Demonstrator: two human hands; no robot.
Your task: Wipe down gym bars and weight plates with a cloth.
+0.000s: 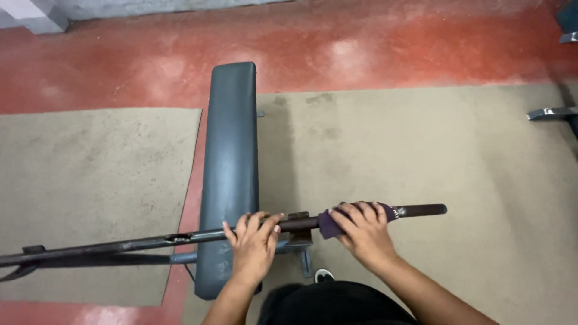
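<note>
Underfoot, a red floor (373, 48) carries two worn beige mats (90, 180), with a grey wall base (42, 21) at the top left. Between the mats a dark blue padded bench (229, 168) runs away from the viewer. Across its near end lies a long dark metal bar (120, 244). The left hand (253, 247) is curled over the bar above the bench. Just beside it, the right hand (361, 232) presses a purple cloth (331, 219) around the bar, fingers wrapped. Chrome metal parts (551, 113) show at the right edge
</note>
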